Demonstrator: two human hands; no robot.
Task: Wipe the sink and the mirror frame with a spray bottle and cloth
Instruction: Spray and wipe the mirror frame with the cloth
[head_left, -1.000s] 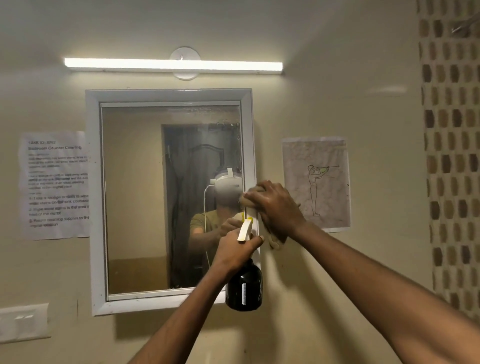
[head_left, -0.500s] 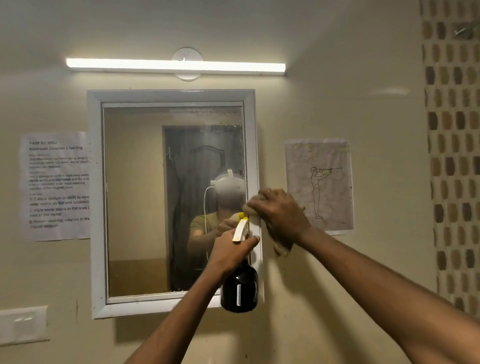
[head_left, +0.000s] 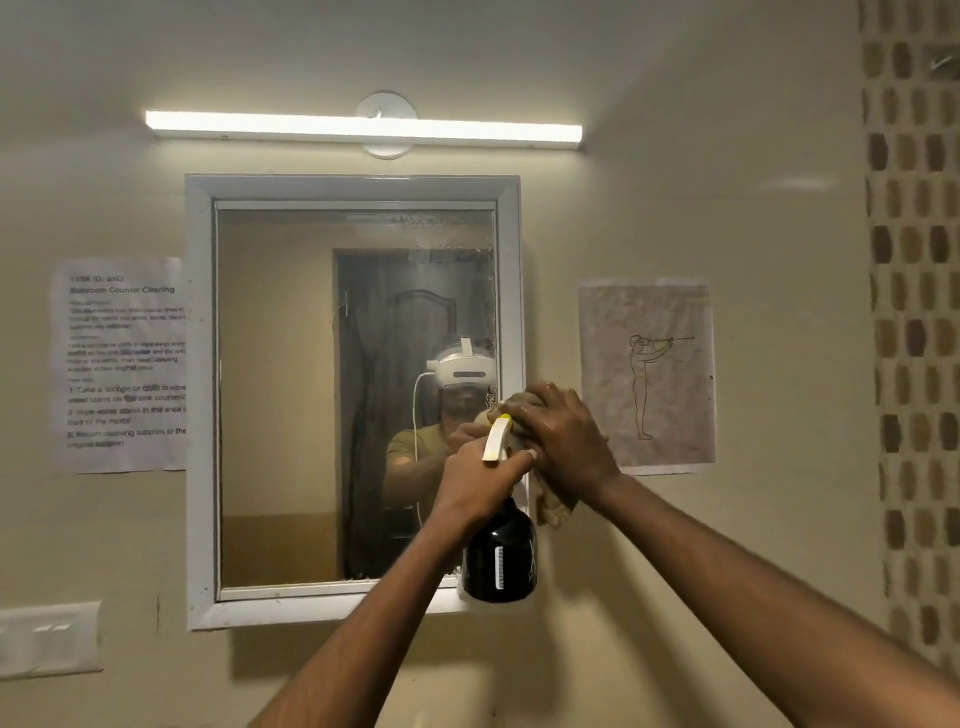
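A wall mirror with a white frame (head_left: 200, 395) hangs straight ahead. My right hand (head_left: 563, 436) presses a beige cloth (head_left: 556, 506) against the frame's right side, a little below its middle. My left hand (head_left: 480, 480) grips the neck of a black spray bottle (head_left: 500, 558) with a pale yellow trigger head, held upright just left of the cloth, in front of the frame's lower right corner. The sink is out of view.
A lit tube light (head_left: 363, 127) runs above the mirror. A printed instruction sheet (head_left: 122, 364) is stuck to the wall on the left, a figure drawing (head_left: 647, 374) on the right. A white switch plate (head_left: 47, 639) sits low left. Mosaic tiles (head_left: 914, 332) line the far right.
My right hand with the cloth has slid down the right side of the frame. My left hand with the bottle has stayed almost in place.
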